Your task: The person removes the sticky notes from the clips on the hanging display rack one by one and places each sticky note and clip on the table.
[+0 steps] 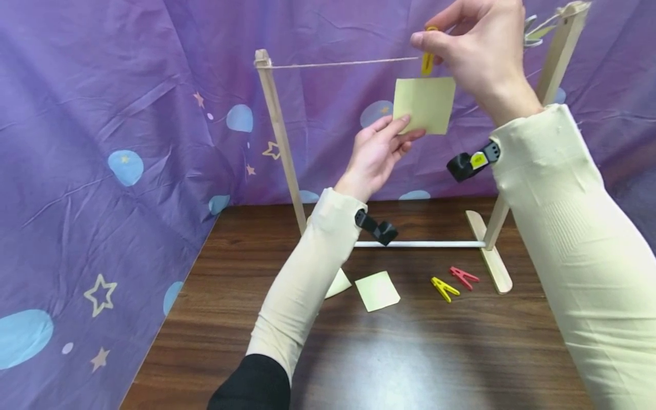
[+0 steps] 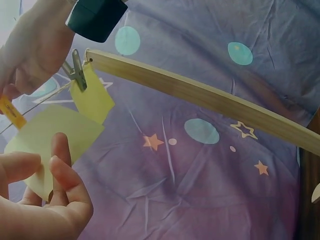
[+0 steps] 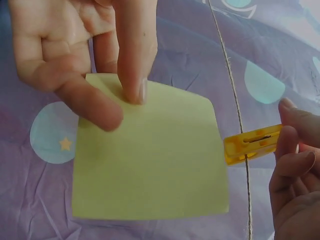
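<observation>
My left hand (image 1: 376,149) pinches a pale yellow sticky note (image 1: 426,102) by its lower left corner, thumb in front and fingers behind. Just above the note's top edge, my right hand (image 1: 482,51) pinches a yellow clothespin (image 1: 427,60) by its handle end. The right wrist view shows the clothespin (image 3: 252,144) overlapping the string (image 3: 235,90), its tip right at the edge of the note (image 3: 150,165). In the left wrist view another yellow note (image 2: 94,97) hangs from the string under a grey-green clothespin (image 2: 76,75), near the wooden post.
On the brown table (image 1: 400,353) lie a sticky note (image 1: 377,291), another partly hidden by my left forearm, a yellow clothespin (image 1: 445,288) and a red clothespin (image 1: 464,277). Two wooden posts (image 1: 281,134) hold the string; a white bar (image 1: 420,244) runs low between them.
</observation>
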`<state>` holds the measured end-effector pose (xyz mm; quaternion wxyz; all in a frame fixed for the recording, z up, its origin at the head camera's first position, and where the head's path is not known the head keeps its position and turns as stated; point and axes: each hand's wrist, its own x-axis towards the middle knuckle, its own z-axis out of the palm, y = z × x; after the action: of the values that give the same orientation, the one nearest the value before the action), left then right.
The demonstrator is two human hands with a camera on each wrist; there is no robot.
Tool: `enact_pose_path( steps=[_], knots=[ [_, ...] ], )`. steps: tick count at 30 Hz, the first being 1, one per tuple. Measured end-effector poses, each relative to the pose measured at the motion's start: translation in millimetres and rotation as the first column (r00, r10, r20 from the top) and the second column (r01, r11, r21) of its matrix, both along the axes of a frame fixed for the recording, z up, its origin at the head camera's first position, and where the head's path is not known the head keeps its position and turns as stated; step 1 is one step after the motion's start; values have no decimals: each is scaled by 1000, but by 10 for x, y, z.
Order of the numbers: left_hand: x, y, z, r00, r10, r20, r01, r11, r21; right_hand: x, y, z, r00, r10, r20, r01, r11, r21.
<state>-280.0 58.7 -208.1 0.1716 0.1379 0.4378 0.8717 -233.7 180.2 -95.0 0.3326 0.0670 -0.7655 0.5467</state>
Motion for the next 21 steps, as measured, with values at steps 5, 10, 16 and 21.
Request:
enact_pose_path(
  steps=[5, 10, 16, 21],
  knots=[
    [-1, -15, -4, 1000, 6, 8, -6, 1000, -15, 6, -1, 15, 996, 57, -62, -62, 995, -82],
    [-8, -29, -13, 1000, 10, 13, -9, 1000, -28, 18, 5, 26, 993, 56, -106, -65, 994, -84],
    [-10, -40, -18, 1000, 13, 2, -13, 999, -46, 32, -3, 34, 991, 57, -119, -70, 992, -107],
    [-1, -55, -20, 1000, 20, -14, -21, 998, -65, 53, -19, 41, 990, 81, -112, -100, 981, -167]
  ],
)
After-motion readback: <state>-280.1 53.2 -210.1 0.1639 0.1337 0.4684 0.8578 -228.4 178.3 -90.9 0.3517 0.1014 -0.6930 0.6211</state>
